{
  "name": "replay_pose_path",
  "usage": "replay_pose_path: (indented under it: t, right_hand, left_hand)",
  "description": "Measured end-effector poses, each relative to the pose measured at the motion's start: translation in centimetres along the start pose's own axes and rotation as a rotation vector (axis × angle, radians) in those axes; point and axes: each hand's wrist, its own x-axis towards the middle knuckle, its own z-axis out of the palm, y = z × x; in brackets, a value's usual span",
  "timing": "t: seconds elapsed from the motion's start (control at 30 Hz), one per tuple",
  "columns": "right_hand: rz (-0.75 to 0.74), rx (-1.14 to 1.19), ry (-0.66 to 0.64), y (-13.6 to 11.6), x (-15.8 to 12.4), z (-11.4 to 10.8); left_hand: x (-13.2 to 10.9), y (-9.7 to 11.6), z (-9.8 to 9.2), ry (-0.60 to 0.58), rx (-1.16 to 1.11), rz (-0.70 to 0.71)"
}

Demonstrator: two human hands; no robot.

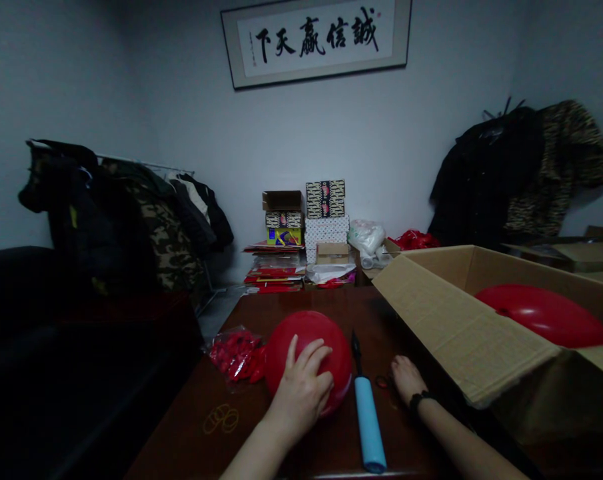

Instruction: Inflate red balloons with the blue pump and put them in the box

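A round, inflated red balloon (301, 327) sits on the dark wooden table (216, 460). My left hand (306, 383) lies over its front, fingers spread and bent against the rubber, holding it. My right hand (408, 379), with a dark band at the wrist, is low at the table to the right, fingers curled together; what they hold, if anything, is hidden. Beside those fingers lies a small dark ring-shaped thing (382, 382), perhaps a scissor handle. Between my hands rests a light-blue hand pump (369, 423) with a black nozzle pointing away from me.
Left of the balloon lies a clear bag of uninflated red balloons (238, 357), with several rubber bands (221, 420) nearer me. An open cardboard box (456, 327) at right holds another inflated red balloon (546, 313). Stacked boxes (326, 230) stand beyond the table; a dark sofa (81, 373) is at left.
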Motion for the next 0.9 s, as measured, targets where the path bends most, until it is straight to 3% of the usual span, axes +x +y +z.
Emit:
replay_pose_path:
  t: [0.13, 0.3, 0.4, 0.47, 0.57, 0.7, 0.9]
  right_hand:
    - [-0.069, 0.207, 0.166, -2.6, 0.1, -3.0]
    - [-0.294, 0.519, 0.359, -10.8, 0.5, -10.9]
    - [-0.475, 0.638, 0.352, -16.2, -0.3, -15.7]
    - [-0.593, 0.798, 0.258, -18.9, -0.8, -17.6]
    - [-0.618, 0.878, 0.201, -21.1, -1.1, -18.1]
    - [-0.601, 0.869, 0.188, -21.7, -0.9, -16.6]
    - [-0.602, 0.832, 0.198, -22.1, -1.5, -16.1]
  left_hand:
    - [0.2, -0.4, -1.1, 0.022, -0.007, -0.046]
    - [1.1, -0.8, -2.1, 0.051, -0.026, -0.136]
    - [2.2, -0.5, -2.8, 0.077, -0.022, -0.205]
    - [2.8, -0.4, -3.2, 0.101, -0.026, -0.259]
    - [3.0, -0.6, -3.7, 0.135, -0.077, -0.354]
    - [2.1, -1.8, -4.1, 0.157, -0.157, -0.442]
    - [1.4, -2.5, -5.1, 0.088, -0.167, -0.380]
